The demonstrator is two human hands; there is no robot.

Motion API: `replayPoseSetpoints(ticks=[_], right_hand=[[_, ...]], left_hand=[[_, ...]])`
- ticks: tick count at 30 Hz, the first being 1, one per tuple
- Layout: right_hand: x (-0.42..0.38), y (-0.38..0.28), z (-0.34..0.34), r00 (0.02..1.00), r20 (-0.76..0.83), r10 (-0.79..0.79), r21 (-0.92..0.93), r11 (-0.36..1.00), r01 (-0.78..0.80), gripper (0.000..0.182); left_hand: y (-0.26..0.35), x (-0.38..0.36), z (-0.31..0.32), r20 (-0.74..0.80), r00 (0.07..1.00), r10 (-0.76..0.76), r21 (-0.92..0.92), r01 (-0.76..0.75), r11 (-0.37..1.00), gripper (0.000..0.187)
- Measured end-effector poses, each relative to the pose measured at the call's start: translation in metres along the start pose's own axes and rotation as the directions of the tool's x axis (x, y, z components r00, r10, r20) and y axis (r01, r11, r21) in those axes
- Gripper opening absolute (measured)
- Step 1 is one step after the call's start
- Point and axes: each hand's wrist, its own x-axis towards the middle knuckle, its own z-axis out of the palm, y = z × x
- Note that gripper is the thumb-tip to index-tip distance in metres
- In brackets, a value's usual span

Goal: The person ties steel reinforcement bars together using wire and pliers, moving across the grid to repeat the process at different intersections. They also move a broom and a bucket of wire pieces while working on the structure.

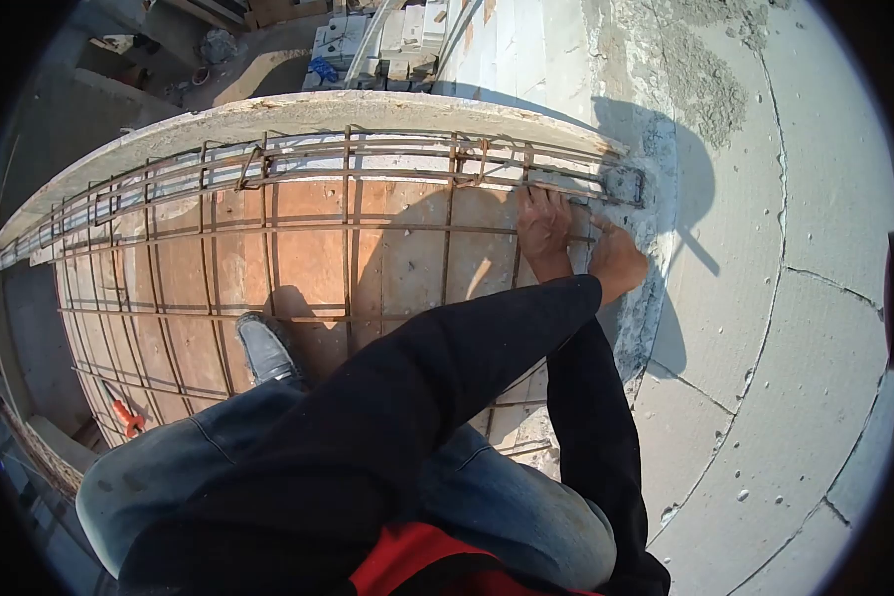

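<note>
My forearms cross in their dark sleeves, the left over the right, at the right end of a rusty rebar grid (348, 230). My right hand (545, 230) is closed, its fingers curled over a bar where the grid meets the long rebar cage (397, 147). Just right of it, my left hand (620, 262) is closed like a fist, thumb side toward the bar ends. What it grips is hidden. Beneath the grid lie brownish formwork boards (308, 248). A bent bar end (638, 187) rests on the concrete beyond the hands.
Red-handled pliers (127, 417) lie at the grid's left. My shoe (268, 348) stands among the bars. A raised edge board (368, 104) runs along the far side, with a drop beyond. Pale blocks (725, 437) with cracked joints spread to the right.
</note>
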Motion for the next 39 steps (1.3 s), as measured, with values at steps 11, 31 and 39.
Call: replayPoseSetpoints(ticks=[11,31,39], right_hand=[[0.001,-0.017,0.006,0.908,-0.176,0.379,0.363,0.883,-0.298,0.017],[-0.018,0.06,0.039,0.623,0.428,0.655,0.388,0.489,-0.781,0.022],[-0.055,0.085,-0.003,0.64,0.462,0.614,0.295,0.574,-0.764,0.023]], left_hand=[[0.007,-0.048,-0.108,0.515,0.641,0.569,0.411,-0.767,0.492,0.015],[-0.235,-0.462,-0.569,-0.958,0.242,-0.152,0.037,0.632,0.774,0.026],[-0.369,-0.462,-0.431,-0.898,-0.398,-0.188,-0.427,0.68,0.597,0.045]])
